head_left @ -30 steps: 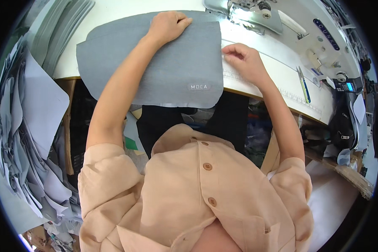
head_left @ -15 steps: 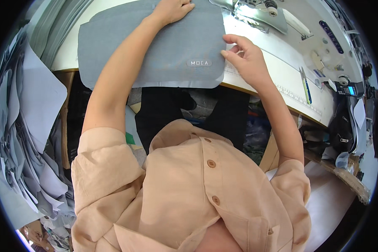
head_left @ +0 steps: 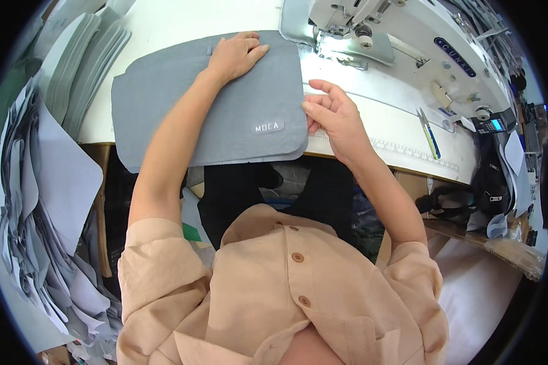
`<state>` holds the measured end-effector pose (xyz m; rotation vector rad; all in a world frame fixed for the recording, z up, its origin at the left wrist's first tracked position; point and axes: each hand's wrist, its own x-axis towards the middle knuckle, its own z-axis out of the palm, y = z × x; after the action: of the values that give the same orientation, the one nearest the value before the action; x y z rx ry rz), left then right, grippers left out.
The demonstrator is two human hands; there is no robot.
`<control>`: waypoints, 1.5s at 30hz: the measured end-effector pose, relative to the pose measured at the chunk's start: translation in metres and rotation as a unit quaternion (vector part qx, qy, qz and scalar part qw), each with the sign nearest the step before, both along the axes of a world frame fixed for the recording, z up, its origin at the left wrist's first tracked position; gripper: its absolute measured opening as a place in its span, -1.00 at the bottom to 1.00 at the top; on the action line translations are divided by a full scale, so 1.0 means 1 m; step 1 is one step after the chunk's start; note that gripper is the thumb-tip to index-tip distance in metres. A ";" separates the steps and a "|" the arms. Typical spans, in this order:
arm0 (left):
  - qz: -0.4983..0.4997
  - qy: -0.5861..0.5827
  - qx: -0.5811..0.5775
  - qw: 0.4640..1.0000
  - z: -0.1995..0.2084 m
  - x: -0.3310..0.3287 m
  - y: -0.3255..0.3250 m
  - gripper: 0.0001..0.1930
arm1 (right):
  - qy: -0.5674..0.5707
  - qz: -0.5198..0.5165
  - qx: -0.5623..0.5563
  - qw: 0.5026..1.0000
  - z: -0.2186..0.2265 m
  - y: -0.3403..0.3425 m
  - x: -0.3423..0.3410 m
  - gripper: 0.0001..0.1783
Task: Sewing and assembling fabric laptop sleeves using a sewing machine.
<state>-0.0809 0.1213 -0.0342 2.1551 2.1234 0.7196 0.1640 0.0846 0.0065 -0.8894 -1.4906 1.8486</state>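
A grey panel (head_left: 182, 115) of fabric or soft sheet with rounded corners lies on the white table, its near edge hanging slightly past the table's front. More than one layer shows along its near right corner. It carries a small raised label (head_left: 268, 126) near that corner. My left hand (head_left: 234, 58) rests flat on the panel's far part, fingers stretched out. At the right edge, my right hand (head_left: 338, 118) pinches the panel between thumb and a bent finger, while the index finger stands apart from it.
Beyond the panel stands a white sewing machine (head_left: 402, 45) with its lamp lit. Scissors (head_left: 429, 135) and a clear ruler (head_left: 402, 152) lie to the right. Stacked grey pieces (head_left: 82, 67) sit far left; more grey sheets (head_left: 64, 176) hang below them.
The view has shifted, so the panel and both hands appear lower and more of the machine shows. My right fingers have drawn closer together at the panel's edge; my left hand stays on it.
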 end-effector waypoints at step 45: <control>-0.023 -0.027 0.003 0.999 -0.004 -0.009 0.008 -0.60 | -0.252 0.260 0.667 0.651 -0.019 -0.042 -0.037 -0.56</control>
<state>-0.0900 0.1292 -0.0382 2.1551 2.0406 0.7711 0.1273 0.0424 -0.0122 -0.1438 -2.9393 0.2135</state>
